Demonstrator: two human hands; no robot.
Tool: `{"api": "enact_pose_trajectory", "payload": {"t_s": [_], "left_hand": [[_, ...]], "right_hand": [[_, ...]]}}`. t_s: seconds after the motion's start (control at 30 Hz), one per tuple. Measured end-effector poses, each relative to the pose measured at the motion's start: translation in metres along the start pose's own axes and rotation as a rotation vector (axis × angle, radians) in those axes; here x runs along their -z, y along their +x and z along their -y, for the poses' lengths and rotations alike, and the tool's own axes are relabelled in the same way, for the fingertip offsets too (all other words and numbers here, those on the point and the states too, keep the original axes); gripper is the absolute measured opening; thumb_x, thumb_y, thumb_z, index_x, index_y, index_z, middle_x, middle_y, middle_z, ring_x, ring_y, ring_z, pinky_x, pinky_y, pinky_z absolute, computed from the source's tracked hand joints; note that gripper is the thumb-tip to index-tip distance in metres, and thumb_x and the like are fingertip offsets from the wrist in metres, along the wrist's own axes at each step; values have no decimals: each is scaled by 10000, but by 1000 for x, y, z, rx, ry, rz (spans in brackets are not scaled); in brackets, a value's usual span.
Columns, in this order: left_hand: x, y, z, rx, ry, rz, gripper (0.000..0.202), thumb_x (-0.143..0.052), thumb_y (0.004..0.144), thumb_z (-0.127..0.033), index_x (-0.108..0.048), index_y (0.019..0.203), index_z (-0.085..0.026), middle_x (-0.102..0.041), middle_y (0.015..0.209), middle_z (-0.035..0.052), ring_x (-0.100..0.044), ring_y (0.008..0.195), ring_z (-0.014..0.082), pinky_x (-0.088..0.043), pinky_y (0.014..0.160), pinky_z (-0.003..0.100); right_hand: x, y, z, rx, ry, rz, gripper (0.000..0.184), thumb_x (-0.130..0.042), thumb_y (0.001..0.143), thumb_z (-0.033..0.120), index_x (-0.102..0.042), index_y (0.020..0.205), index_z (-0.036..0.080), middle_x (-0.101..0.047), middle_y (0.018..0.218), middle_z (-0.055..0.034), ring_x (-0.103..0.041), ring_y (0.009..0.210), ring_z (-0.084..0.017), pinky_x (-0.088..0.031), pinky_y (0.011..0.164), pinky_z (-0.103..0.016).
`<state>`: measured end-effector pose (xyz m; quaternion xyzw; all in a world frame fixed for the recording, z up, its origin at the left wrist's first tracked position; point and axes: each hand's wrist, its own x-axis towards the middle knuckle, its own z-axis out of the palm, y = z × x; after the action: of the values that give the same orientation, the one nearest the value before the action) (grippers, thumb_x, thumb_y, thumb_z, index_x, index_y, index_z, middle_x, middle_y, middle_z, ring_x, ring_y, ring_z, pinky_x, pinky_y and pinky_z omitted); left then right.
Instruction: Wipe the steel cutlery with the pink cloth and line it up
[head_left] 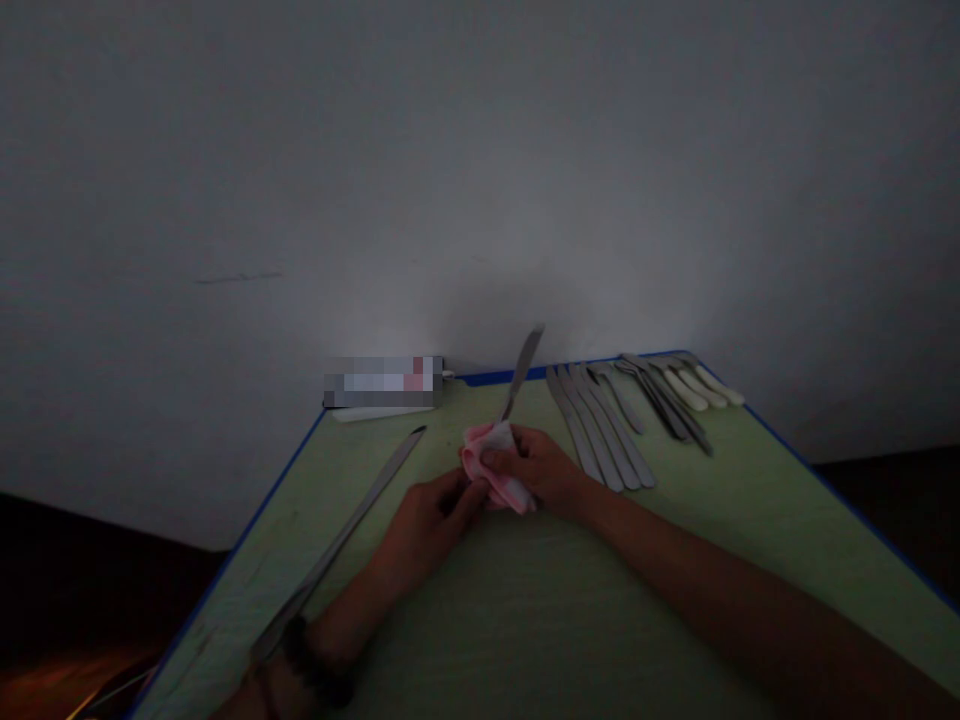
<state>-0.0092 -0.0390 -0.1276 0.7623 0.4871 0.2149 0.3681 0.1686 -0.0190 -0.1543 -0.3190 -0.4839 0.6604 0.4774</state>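
Observation:
My right hand (544,470) is closed around a pink and white cloth (495,465), which is wrapped about a table knife (521,375). The knife's blade sticks up and away from the cloth toward the wall. My left hand (431,515) pinches the near end of the knife, under the cloth, with its fingers closed. Both hands meet over the middle of a pale green table (525,620) with a blue edge.
A long metal blade (352,525) lies diagonally at the left of the table. Several knives (600,425) and other cutlery (679,390), some white-handled, lie in a row at the far right. A small flat object (382,385) sits at the far edge by the wall.

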Motion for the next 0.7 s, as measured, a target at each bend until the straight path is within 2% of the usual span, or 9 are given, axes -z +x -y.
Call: {"api": "enact_pose_trajectory", "payload": {"t_s": [0.1, 0.2, 0.47, 0.7], "left_hand": [[0, -1, -1, 0, -24, -7, 405, -435, 904, -513, -635, 910, -161, -625, 695, 1, -529, 610, 133, -392, 556, 216], [0, -1, 0, -16, -32, 29, 395, -438, 907, -503, -639, 927, -164, -663, 752, 15, -563, 662, 146, -416, 586, 220], [0, 0, 1, -38, -11, 35, 375, -429, 924, -464, -633, 908, -149, -640, 743, 10, -535, 642, 132, -405, 598, 223], [1, -1, 0, -25, -3, 51, 405, -404, 932, -490, -624, 918, -151, -643, 739, 14, -550, 658, 144, -402, 597, 229]], "right_hand": [[2, 1, -1, -4, -10, 30, 434, -736, 724, 414, -654, 1082, 184, -662, 859, -33, -584, 688, -128, -468, 610, -245], [2, 1, 0, -19, -19, 41, 434, -740, 720, 419, -663, 1072, 177, -663, 842, -31, -577, 675, -124, -460, 599, -238], [1, 1, -1, -18, 0, 11, 382, -738, 729, 399, -679, 1041, 186, -663, 832, -25, -576, 673, -122, -464, 599, -241], [2, 2, -3, 6, -45, 18, 356, -720, 752, 370, -683, 1053, 183, -664, 827, -20, -572, 678, -115, -456, 617, -234]]}}
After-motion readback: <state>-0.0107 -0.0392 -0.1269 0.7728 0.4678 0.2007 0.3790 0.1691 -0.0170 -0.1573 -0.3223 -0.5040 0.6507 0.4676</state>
